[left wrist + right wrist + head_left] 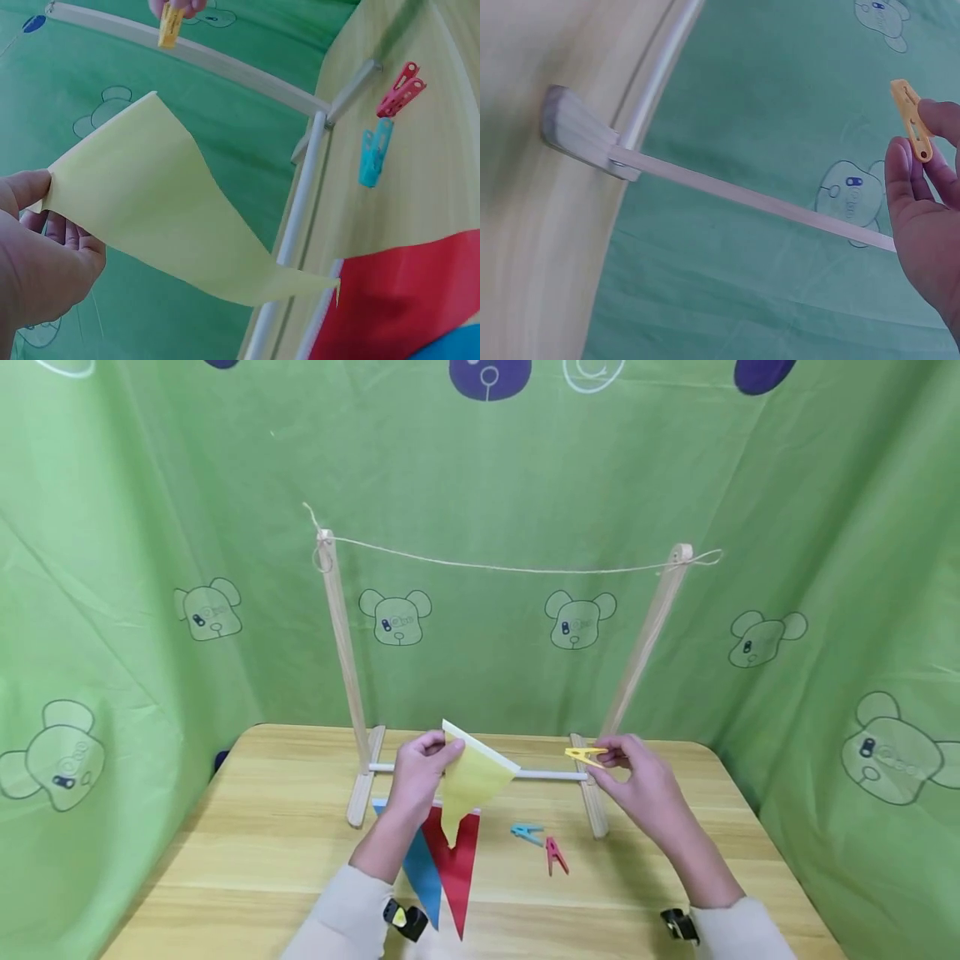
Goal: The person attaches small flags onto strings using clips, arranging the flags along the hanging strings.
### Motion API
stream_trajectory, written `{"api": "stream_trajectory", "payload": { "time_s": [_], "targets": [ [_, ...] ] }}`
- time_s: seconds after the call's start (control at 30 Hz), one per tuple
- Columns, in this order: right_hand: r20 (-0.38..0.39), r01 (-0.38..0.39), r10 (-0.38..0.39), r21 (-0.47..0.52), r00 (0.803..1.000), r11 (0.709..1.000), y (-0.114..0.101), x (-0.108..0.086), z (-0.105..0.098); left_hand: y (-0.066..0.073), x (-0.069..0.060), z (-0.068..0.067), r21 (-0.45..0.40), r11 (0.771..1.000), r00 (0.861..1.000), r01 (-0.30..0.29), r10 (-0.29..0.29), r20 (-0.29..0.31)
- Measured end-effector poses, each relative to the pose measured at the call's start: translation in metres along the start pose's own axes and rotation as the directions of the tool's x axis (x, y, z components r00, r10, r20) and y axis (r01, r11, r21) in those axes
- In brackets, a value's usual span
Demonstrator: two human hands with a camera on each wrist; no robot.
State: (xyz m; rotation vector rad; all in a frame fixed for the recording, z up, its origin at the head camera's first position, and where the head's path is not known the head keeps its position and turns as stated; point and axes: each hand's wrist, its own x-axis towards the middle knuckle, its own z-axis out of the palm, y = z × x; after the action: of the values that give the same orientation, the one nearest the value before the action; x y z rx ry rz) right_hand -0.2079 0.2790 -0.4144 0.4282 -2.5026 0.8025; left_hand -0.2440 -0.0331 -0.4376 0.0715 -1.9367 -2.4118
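Observation:
My left hand pinches a yellow pennant by the left end of its white top edge, and the pennant hangs down above the table. In the left wrist view the yellow cloth spreads out from the thumb and fingers, its tip bent. A yellow clothespin is pinched between the thumb and fingers of my right hand, pointing left. The right wrist view shows the clothespin at the fingertips. Below the left hand, a red pennant and a blue pennant lie overlapping on the table.
A wooden frame with a left post and a right post stands at the table's back. A string sags between their tops; a white rod joins their feet. Blue and red clothespins lie on the wooden table.

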Motion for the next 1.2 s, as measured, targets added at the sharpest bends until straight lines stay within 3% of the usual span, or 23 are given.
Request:
{"api": "stream_trajectory", "payload": {
  "time_s": [0.47, 0.7, 0.93, 1.2],
  "targets": [
    [-0.056, 0.024, -0.02, 0.07, 0.998, 0.997, -0.011, 0.023, -0.02, 0.018, 0.008, 0.023, -0.079, 0.997, 1.0, -0.014, 0.016, 0.022],
    [-0.104, 0.071, -0.063, 0.077, 0.993, 0.994, -0.017, 0.033, -0.028, 0.024, 0.012, 0.029, -0.101, 0.995, 0.999, -0.015, 0.019, 0.039],
    [-0.096, 0.058, -0.049, 0.093, 0.994, 0.994, -0.022, 0.04, -0.034, 0.033, 0.014, 0.034, -0.104, 0.994, 0.999, -0.017, 0.022, 0.048],
    [-0.112, 0.094, -0.081, 0.116, 0.99, 0.989, -0.026, 0.052, -0.045, 0.043, 0.022, 0.044, -0.119, 0.993, 0.998, -0.005, 0.011, 0.056]
  ]
}}
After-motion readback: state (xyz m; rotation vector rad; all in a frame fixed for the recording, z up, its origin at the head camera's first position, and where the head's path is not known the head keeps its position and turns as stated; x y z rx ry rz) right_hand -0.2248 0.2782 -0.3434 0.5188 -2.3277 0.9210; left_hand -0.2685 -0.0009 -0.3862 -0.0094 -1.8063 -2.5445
